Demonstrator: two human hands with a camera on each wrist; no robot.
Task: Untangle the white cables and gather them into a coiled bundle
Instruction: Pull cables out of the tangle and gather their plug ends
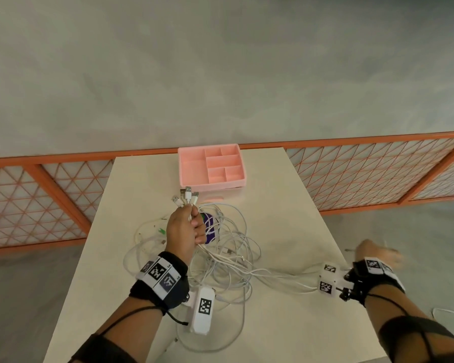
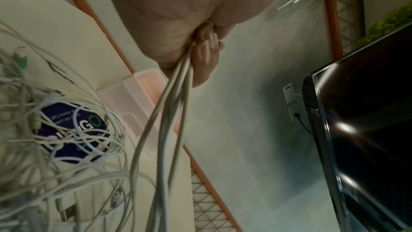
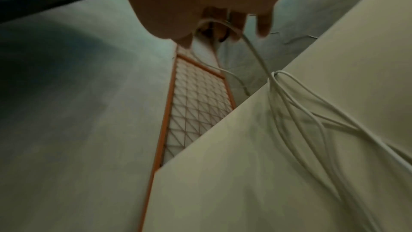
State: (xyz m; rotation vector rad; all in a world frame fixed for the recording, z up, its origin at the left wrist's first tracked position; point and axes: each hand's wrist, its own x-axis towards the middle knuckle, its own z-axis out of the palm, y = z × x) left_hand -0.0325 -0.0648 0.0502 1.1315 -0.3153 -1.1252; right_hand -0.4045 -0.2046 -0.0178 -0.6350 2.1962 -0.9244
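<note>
Cables (image 1: 228,247): light, limp, snag-prone; best held near plugs (image 1: 186,197). Left hand (image 1: 185,227) fists several ends. Right hand (image 1: 375,254) pinches one strand, blurred, beyond table (image 1: 273,205) edge.

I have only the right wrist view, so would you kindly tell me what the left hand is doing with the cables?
Observer: The left hand grips several white cables just below their USB plugs, raised above the table.
Operator: Thank you. Is the rest untangled?
Observer: No, a loose tangle lies on the table, partly over a purple card.
Operator: Is anything beyond it?
Observer: A pink divided tray sits at the far edge, with no cables in it.
</note>
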